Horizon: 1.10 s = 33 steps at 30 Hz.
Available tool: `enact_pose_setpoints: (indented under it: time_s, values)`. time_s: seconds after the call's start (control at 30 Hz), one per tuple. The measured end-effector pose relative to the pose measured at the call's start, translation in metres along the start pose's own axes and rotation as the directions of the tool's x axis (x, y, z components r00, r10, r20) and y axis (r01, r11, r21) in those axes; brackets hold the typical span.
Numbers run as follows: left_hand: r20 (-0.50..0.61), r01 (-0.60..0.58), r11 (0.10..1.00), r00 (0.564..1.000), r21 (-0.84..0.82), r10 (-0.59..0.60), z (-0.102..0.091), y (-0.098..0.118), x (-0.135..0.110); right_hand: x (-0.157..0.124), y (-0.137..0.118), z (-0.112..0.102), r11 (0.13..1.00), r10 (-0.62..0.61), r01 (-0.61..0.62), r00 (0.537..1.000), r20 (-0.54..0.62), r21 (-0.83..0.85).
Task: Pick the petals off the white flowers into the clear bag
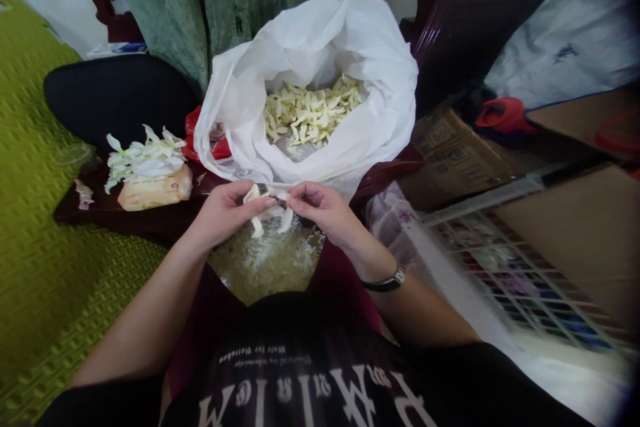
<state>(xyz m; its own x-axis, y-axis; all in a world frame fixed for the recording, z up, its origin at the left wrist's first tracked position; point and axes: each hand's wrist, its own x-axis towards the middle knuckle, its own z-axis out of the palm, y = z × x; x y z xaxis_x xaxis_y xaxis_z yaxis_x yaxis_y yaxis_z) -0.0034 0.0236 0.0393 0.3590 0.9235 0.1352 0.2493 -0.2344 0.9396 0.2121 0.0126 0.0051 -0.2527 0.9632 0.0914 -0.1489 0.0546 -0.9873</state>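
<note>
My left hand [227, 211] and my right hand [323, 208] meet in front of my body, fingers pinched together. Between them is a white petal-shaped piece [257, 217], apparently from an artificial flower, with several curved lobes hanging down. Both hands grip it; the exact spot between the fingertips is too small to make out. Just beyond stands a large white plastic bag [235, 90], its mouth wide, with a heap of pale yellow-white petal pieces [313, 110] inside. Below my hands, many white pieces [273, 257] lie in what looks like a clear bag between my legs.
Left of the white bag, white flower pieces [143, 155] lie by a tissue pack [157, 188] on the dark wooden bench [103, 203]. A red bag [193, 133] touches the white bag. To the right are a cardboard box [453, 153] and a white wire rack [515, 280].
</note>
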Motion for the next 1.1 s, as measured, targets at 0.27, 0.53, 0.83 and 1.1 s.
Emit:
enact_pose_setpoints:
  time_s: [0.27,0.53,0.83,1.1]
  values:
    - [-0.231,-0.009,1.000,0.973,0.028,0.015,-0.022,0.001,0.001,-0.001,-0.005,-0.019,1.000,0.016,-0.013,0.996,-0.093,0.026]
    - [-0.148,0.045,0.981,0.986,-0.187,-0.073,-0.006,0.004,0.002,-0.007,-0.009,-0.003,0.986,-0.089,0.076,0.992,-0.088,-0.146]
    - [-0.143,0.031,0.964,0.987,-0.265,-0.071,0.021,-0.007,0.006,-0.007,0.004,0.018,0.997,-0.030,0.032,0.999,0.031,-0.072]
    - [-0.072,0.101,0.983,0.991,-0.155,-0.113,0.000,0.008,0.004,-0.004,0.004,-0.006,0.997,-0.038,0.033,0.996,-0.077,-0.064]
